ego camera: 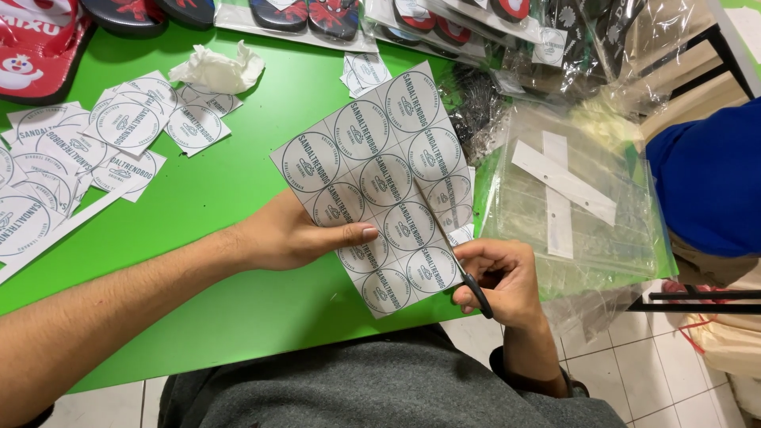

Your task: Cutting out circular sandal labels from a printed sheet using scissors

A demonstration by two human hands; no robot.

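My left hand [297, 235] pinches a white sheet of round printed labels [379, 170], thumb on top near its lower left part, holding it over the green table [222, 198]. My right hand [499, 277] grips black-handled scissors [456, 254], whose blades run up into the sheet along a line between label columns on its right side. A narrow strip of labels lies to the right of the blades.
Cut square labels [119, 127] lie piled at the table's left, with a crumpled tissue [218, 70] behind them. Bagged sandals [305, 16] line the far edge. Clear plastic bags [571, 190] with white card strips sit at the right. A person's blue sleeve [709, 174] is at far right.
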